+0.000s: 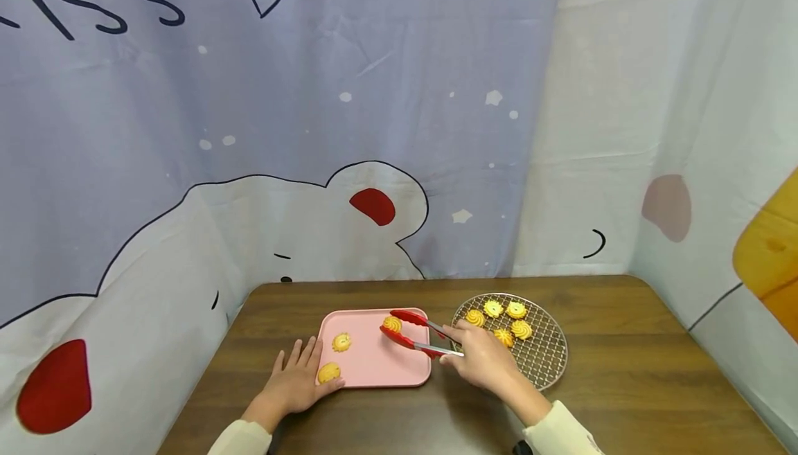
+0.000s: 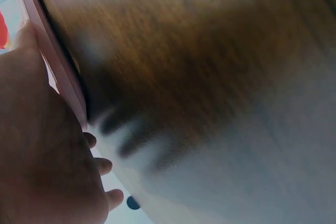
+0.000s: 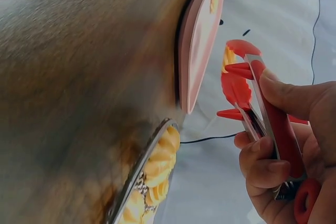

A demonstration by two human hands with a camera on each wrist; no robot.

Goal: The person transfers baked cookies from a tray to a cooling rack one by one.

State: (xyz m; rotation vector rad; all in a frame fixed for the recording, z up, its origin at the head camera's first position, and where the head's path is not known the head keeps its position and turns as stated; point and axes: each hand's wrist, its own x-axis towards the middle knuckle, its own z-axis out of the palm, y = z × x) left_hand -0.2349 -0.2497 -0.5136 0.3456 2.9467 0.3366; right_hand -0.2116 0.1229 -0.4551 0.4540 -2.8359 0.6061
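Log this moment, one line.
right hand: grips tongs; tongs: hold cookie above tray; left hand: at tray edge; tray: two cookies; rack: five visible cookies

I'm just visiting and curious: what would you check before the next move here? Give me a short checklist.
1. Right hand gripping the tongs: ok, fingers wrapped round the handles.
2. Held cookie between the red tips: ok.
3. Bare space on the pink tray: ok, two other cookies lie toward its left side.
4. Left hand touching the tray: ok, at its left edge.
5. Left hand well away from the near-left cookie: not ok, it sits close between thumb and fingers.
6. Held cookie resting on the tray: cannot tell whether it touches.
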